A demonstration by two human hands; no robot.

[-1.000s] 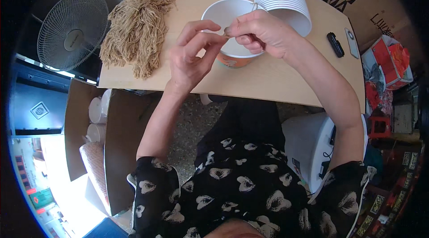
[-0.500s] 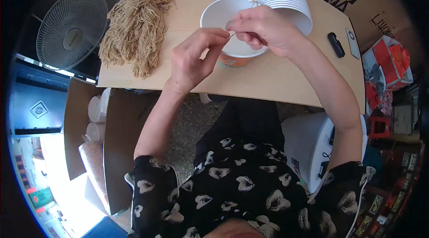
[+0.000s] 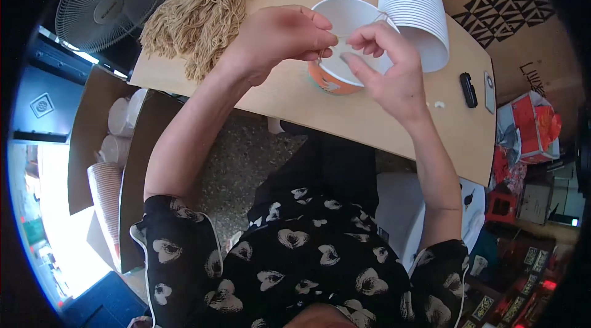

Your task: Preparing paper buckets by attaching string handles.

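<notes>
A white paper bucket with an orange printed outside stands on the table below my hands. A thin tan cord shows at its far right rim. My left hand is over the near left rim, fingers closed on a bit of cord there; the fingertips partly hide it. Over the bucket's right side is my right hand, its thumb and forefinger apart with nothing visible between them. To the left, next to my left wrist, lies a heap of tan cords.
A stack of white paper buckets lies behind the bucket, to the right. A black pen-like object and a small white scrap are on the table's right. A fan and a cardboard box of cups stand left.
My fingertips were close together on the cord; now the right hand has opened and drawn apart to the right. The left hand has turned, its back more upward. The whole view has shifted.
</notes>
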